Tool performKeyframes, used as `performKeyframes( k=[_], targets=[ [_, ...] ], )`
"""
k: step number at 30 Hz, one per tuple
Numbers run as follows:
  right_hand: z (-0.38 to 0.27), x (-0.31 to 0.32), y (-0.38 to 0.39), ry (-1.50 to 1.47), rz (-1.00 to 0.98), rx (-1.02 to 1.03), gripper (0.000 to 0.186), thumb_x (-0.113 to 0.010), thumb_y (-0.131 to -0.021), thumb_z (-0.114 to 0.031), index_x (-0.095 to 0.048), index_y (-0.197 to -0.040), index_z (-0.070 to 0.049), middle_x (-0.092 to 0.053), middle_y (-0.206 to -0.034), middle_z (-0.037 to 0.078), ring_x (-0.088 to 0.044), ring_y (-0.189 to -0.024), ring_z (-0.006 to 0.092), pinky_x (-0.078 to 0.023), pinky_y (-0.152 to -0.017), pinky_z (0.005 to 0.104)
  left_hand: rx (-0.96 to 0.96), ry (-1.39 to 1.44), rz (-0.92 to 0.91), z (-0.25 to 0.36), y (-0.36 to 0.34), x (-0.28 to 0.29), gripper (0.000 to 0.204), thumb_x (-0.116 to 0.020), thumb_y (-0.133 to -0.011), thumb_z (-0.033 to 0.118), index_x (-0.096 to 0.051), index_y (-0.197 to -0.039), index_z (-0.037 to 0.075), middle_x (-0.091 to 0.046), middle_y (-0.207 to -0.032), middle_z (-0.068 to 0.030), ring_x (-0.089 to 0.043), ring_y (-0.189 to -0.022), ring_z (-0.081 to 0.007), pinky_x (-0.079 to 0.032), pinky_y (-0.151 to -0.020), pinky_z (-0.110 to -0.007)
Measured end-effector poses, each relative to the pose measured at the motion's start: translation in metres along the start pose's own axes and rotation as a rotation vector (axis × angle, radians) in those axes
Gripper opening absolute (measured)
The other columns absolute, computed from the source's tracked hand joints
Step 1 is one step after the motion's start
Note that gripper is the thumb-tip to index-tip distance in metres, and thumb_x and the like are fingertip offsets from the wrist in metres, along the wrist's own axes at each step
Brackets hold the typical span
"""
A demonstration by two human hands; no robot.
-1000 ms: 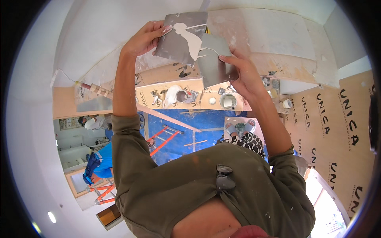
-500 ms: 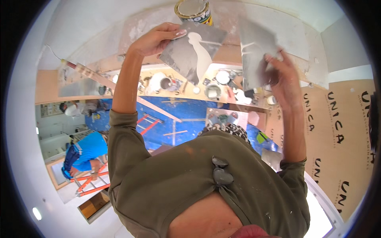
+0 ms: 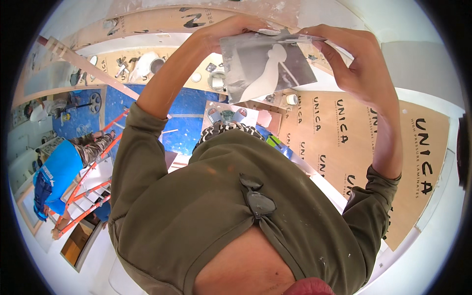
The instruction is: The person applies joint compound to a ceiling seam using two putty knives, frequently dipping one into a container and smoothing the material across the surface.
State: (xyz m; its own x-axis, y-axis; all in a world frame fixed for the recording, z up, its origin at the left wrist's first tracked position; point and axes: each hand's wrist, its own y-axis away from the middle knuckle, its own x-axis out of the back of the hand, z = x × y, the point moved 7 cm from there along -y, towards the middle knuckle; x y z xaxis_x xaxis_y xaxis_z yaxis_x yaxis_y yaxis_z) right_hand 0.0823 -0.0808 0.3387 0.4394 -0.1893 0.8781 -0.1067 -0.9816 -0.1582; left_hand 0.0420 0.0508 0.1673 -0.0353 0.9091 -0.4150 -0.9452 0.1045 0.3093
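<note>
Raised in front of me, my left hand (image 3: 231,30) grips a flat grey metal scraper plate (image 3: 302,71) by its upper edge, its fingers partly hidden behind it. A long smear of white filler paste (image 3: 265,76) runs down the plate's face. My right hand (image 3: 366,64) is closed on a second scraper plate (image 3: 306,38), which shows as a thin, nearly edge-on strip. That strip lies along the top of the first plate; whether the two touch I cannot tell.
Below, a wooden bench (image 3: 105,66) carries tools and pots, with a white cup (image 3: 292,100) near its right end. A wooden stick (image 3: 98,73) slants at left. A person in blue (image 3: 59,160) is by an orange ladder (image 3: 83,184). Printed boards (image 3: 319,142) stand at right.
My right hand has brought its plate leftward to the top of the left hand's plate. The view has shifted, and the paint tin at the top is out of sight.
</note>
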Motion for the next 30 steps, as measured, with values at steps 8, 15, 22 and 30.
performKeyframes(
  k=[8, 15, 22, 30],
  targets=[
    [0.021, -0.028, 0.003, -0.146, -0.154, -0.203, 0.019, -0.061, -0.089, -0.005, -0.066, -0.107, 0.000, -0.068, -0.084, 0.016, -0.059, -0.070, 0.0244, -0.046, -0.066, 0.0336, -0.139, -0.018, -0.164, -0.030, -0.025, 0.014, 0.027, -0.058, -0.093, 0.022, -0.064, -0.108, 0.001, -0.066, -0.094, -0.0046, -0.065, -0.079, -0.0081, -0.055, -0.066, -0.024],
    [0.021, -0.064, 0.014, -0.240, -0.289, -0.196, 0.019, -0.061, -0.089, -0.009, -0.066, -0.104, 0.000, -0.065, -0.073, 0.014, -0.052, -0.055, 0.0224, -0.040, -0.055, 0.0343, -0.036, 0.369, -0.099, -0.122, -0.034, 0.016, 0.019, -0.062, -0.089, 0.019, -0.067, -0.099, 0.003, -0.068, -0.090, -0.0025, -0.064, -0.066, -0.0063, -0.053, -0.052, -0.021],
    [0.063, -0.127, 0.029, -0.406, -0.527, -0.337, 0.026, -0.065, -0.089, -0.020, -0.066, -0.107, -0.001, -0.058, -0.067, 0.006, -0.048, -0.057, 0.0127, -0.038, -0.053, 0.0318, 0.177, 0.711, 0.137, -0.239, -0.010, 0.013, 0.024, -0.048, -0.096, 0.017, -0.063, -0.103, -0.001, -0.069, -0.082, -0.0063, -0.051, -0.041, 0.0000, -0.037, -0.028, -0.012],
    [0.089, -0.198, 0.042, -0.928, -0.808, -0.701, 0.054, -0.072, -0.087, -0.026, -0.051, -0.126, 0.005, -0.058, -0.099, 0.005, -0.054, -0.074, 0.0087, -0.043, -0.059, 0.0232, 0.265, 0.880, 0.195, -0.269, 0.035, 0.010, 0.022, -0.050, -0.096, 0.016, -0.057, -0.088, -0.003, -0.061, -0.068, -0.0051, -0.041, -0.034, 0.0003, -0.037, -0.029, -0.011]
  ],
)
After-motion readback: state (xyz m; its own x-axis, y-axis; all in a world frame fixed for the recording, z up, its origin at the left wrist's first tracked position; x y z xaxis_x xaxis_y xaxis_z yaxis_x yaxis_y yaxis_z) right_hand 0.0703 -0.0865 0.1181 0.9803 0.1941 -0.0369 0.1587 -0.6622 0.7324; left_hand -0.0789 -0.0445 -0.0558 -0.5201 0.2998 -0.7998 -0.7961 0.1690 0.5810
